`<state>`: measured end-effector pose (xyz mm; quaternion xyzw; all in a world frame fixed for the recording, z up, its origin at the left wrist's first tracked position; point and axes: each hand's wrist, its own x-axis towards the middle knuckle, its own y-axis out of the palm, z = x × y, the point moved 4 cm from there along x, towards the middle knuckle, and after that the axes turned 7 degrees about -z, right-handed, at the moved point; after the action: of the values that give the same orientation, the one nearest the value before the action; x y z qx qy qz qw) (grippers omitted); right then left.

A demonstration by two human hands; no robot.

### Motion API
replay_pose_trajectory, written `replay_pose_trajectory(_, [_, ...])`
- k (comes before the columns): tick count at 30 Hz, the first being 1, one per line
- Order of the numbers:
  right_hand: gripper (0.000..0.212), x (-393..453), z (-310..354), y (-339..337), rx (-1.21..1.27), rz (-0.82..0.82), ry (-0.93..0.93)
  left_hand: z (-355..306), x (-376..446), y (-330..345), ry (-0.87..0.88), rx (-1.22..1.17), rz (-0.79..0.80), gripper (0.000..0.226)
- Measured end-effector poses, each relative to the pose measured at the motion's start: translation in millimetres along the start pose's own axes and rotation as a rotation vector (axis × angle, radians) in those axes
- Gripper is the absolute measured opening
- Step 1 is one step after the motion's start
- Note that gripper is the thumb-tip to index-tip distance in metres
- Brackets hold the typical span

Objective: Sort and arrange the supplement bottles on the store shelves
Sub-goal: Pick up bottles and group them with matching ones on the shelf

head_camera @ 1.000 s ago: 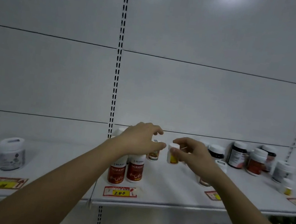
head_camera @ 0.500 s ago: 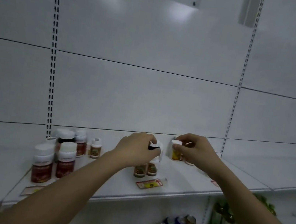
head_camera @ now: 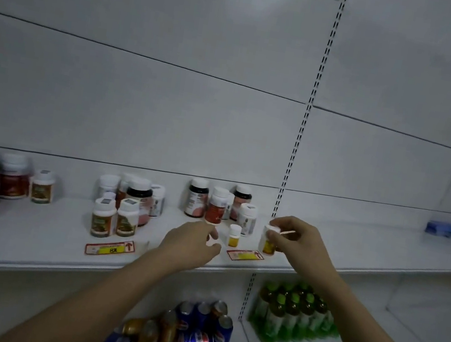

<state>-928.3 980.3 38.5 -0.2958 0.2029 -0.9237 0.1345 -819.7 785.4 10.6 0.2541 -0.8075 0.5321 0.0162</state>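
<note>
- Since the earlier frame, both hands have travelled rightward along the shelf (head_camera: 31, 234); the left hand (head_camera: 192, 244), which was wrapped over a white-capped item, now hovers with fingers loosely curled and, as far as I can see, holding nothing.
- A small yellow-labelled bottle (head_camera: 234, 235) stands upright on the shelf just right of the left fingertips, apart from them.
- Right hand (head_camera: 299, 246) pinches a matching small bottle (head_camera: 268, 241) between thumb and fingers, around cap and upper body, just above the shelf's front edge and right of the red-and-yellow price tag (head_camera: 245, 254).
- Handling, as I judge it: the bottle looks like light, rigid plastic with a smooth, slightly slippery label, so a modest pinch suffices. It is narrow and would tip easily if nudged.
- Best hold is around the body below the cap, or the cap's rim, keeping it upright when setting it beside its twin.
- Taller brown and red bottles (head_camera: 217, 205) cluster behind; a careless reach could topple them.
- Cans (head_camera: 198, 332) and green-capped drinks (head_camera: 293, 311) sit on the shelf below.
</note>
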Motion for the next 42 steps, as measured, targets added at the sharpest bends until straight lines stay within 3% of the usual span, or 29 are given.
replay_pose_trajectory(8, [0.011, 49, -71, 49, 0.034, 0.019, 0.066, 24, 60, 69, -0.051, 0.143, 0.006, 0.042])
replay_pose_trajectory(14, [0.016, 84, -109, 81, 0.011, 0.076, -0.003, 48, 90, 111, -0.05, 0.248, 0.156, 0.052])
replay_pose_trajectory(24, [0.018, 91, -132, 90, 0.165, 0.25, -0.065, 49, 90, 111, -0.095, 0.274, 0.154, 0.054])
replay_pose_trajectory(28, [0.025, 91, -135, 92, 0.189, 0.28, -0.098, 42, 84, 103, -0.133, 0.194, 0.059, 0.052])
replay_pose_trajectory(32, [0.033, 84, -126, 80, 0.266, 0.129, -0.124, 30, 65, 84, -0.169, 0.242, -0.186, 0.035])
replay_pose_trajectory(36, [0.017, 79, -80, 56, 0.341, 0.01, -0.252, 22, 33, 46, -0.234, 0.42, -0.208, 0.032])
replay_pose_trajectory(38, [0.003, 79, -42, 54, 0.374, 0.079, -0.314, 21, 17, 17, -0.254, 0.479, -0.269, 0.032])
replay_pose_trajectory(42, [0.016, 69, 46, 79, 0.253, 0.404, -0.439, 24, -15, -53, -0.356, 0.519, -0.359, 0.028])
